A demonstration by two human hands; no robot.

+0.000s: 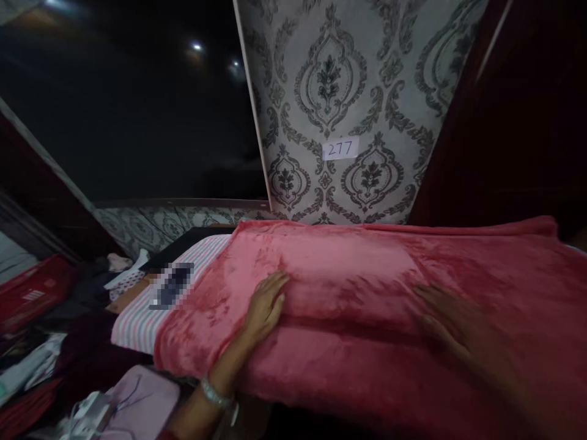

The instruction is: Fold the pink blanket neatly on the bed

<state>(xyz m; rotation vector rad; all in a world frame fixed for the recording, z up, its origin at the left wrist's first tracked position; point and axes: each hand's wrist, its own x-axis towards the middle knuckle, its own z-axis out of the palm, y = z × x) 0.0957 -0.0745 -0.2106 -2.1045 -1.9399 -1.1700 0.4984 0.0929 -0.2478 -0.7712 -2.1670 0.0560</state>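
A plush pinkish-red blanket [343, 260] is spread over a raised surface in front of me, with a darker crease running across its middle. My left hand [266, 304] rests on the blanket left of centre, palm down, its fingers stretched forward; a bracelet circles that wrist. Farther right, my right hand [443, 315] lies low over the same blanket, somewhat blurred, with its fingers extended. Neither hand grips anything. A striped cloth [132, 324] shows from under the blanket's left edge.
A pixelated dark object [173, 286] lies on the striped cloth. Clothes and a red bag [34, 293] are piled at left, near a pale pink item with cables [147, 397]. A large dark screen [137, 110] and patterned wall [330, 79], bearing a "277" label [340, 148], stand behind.
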